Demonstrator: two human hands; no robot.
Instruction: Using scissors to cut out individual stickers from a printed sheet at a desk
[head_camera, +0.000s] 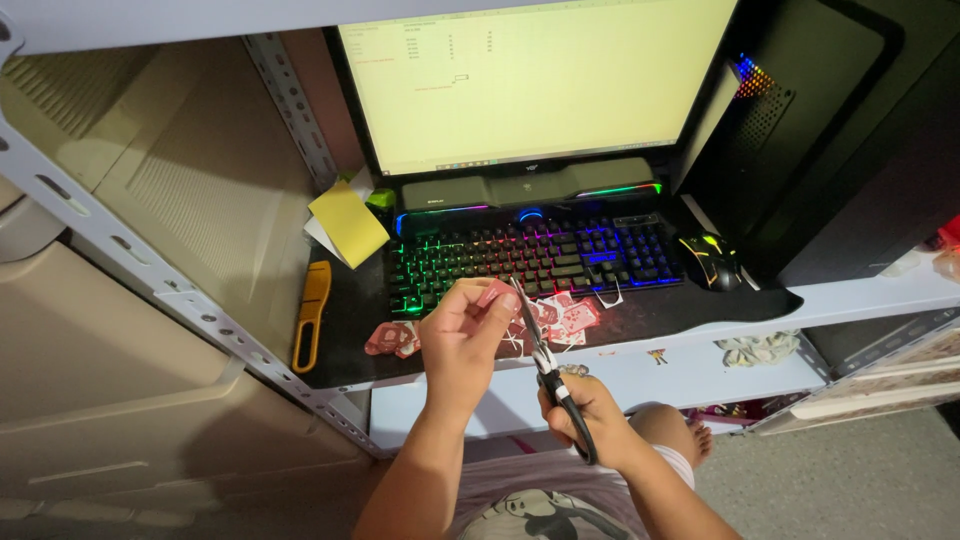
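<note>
Small red paper piece (492, 293) pinched in left hand (462, 335) fingertips above desk edge; scissors (545, 355) gripped in closed right hand (580, 410), blades at paper. Several cut red pieces (560, 318) lie before keyboard (530, 258); cutting looks partway done.

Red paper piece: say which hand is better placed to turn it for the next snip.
Probably the left hand. Its fingers already pinch the red paper piece at the blades, while the right hand is wrapped around the scissors handles.
</note>
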